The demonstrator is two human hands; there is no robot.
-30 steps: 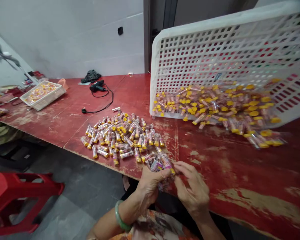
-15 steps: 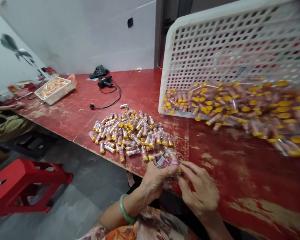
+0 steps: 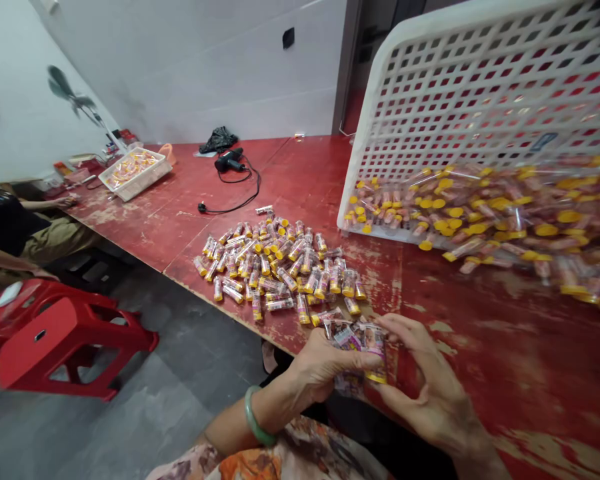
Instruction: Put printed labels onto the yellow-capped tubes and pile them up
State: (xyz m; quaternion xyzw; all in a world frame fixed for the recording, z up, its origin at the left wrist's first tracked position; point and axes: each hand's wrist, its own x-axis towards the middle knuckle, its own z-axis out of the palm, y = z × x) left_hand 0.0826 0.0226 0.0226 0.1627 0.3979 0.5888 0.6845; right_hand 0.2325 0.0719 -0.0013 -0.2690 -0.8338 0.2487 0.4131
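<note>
Clear tubes with yellow caps lie in a loose pile [image 3: 280,267] on the worn red table [image 3: 290,177]. At the table's front edge my left hand [image 3: 325,363] holds a few wrapped tubes [image 3: 350,340], its thumb across them. My right hand [image 3: 430,380] is just to the right, with thumb and forefinger spread around one upright tube [image 3: 374,347]; its fingertips are at the tube's top and lower end. Whether they press on it is hard to see.
A tipped white basket [image 3: 370,133] spills many capped tubes at the right. Farther left are a black hair dryer [image 3: 229,160] with its cord, a black bag [image 3: 219,139], a filled white tray [image 3: 137,183], red stools [image 3: 55,340] and a seated person [image 3: 10,220].
The view has shifted, so the table things appear farther right. My right thumb and fingers have spread wider apart, and the upright tube in my left hand shows more fully.
</note>
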